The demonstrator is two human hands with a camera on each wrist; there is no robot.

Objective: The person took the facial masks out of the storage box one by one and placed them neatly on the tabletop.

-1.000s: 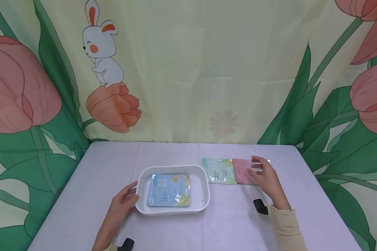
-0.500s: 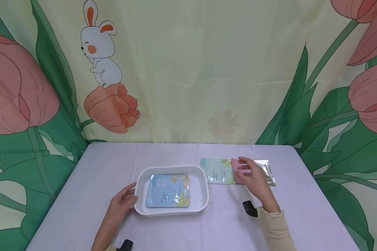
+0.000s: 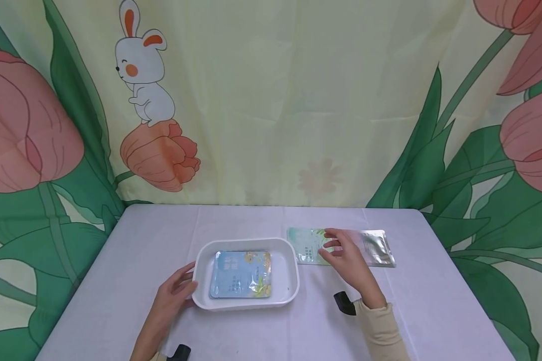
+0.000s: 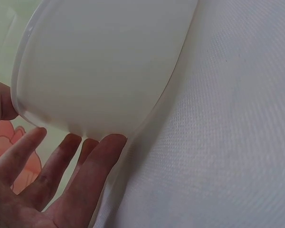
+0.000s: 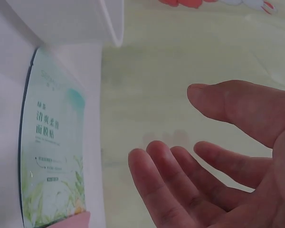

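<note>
My left hand point(image 3: 175, 291) is at the left end of a white plastic tray point(image 3: 200, 291); in the left wrist view its fingertips touch the tray's outer wall point(image 4: 99, 66). Inside the tray lies a blue sheet mask packet point(image 3: 240, 274), flat. My right hand point(image 3: 350, 263) hovers over the row of packets to the tray's right, fingers loosely bent and holding nothing. Under and beside it are a green sheet mask packet point(image 3: 304, 245), a pink packet point(image 3: 357, 234) mostly covered by the hand, and a silver foil packet point(image 3: 379, 248). The right wrist view shows the green packet's point(image 5: 52, 142) printed front.
A white cloth point(image 3: 239, 220) covers the table. Behind it hangs a curtain point(image 3: 262, 100) printed with tulips and a rabbit. Black wrist mounts point(image 3: 345, 303) show at both wrists.
My right hand has moved left along the packets, from the pink one toward the green one, uncovering the silver packet. The left hand stays at the tray. The packets have not visibly moved.
</note>
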